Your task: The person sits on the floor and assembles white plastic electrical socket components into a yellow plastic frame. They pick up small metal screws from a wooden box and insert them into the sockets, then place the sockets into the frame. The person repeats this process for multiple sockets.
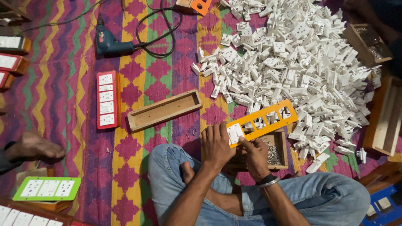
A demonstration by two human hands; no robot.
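The orange plate (261, 121) is gripped at its near end by both closed hands, left hand (215, 144) and right hand (254, 155); its long axis is aimed toward two o'clock.

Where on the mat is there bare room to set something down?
Bare mat lies between the blue drill and the red switch panel, and below the empty wooden tray. The heap of white plastic sockets crowds the right side.

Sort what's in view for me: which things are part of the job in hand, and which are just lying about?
In use:
left hand
right hand
orange plastic frame with rectangular cut-outs
white socket module in the frame's end
small wooden box of screws
heap of white plastic socket modules

Lying about:
blue power drill
empty long wooden tray
finished red socket strip
green socket strip
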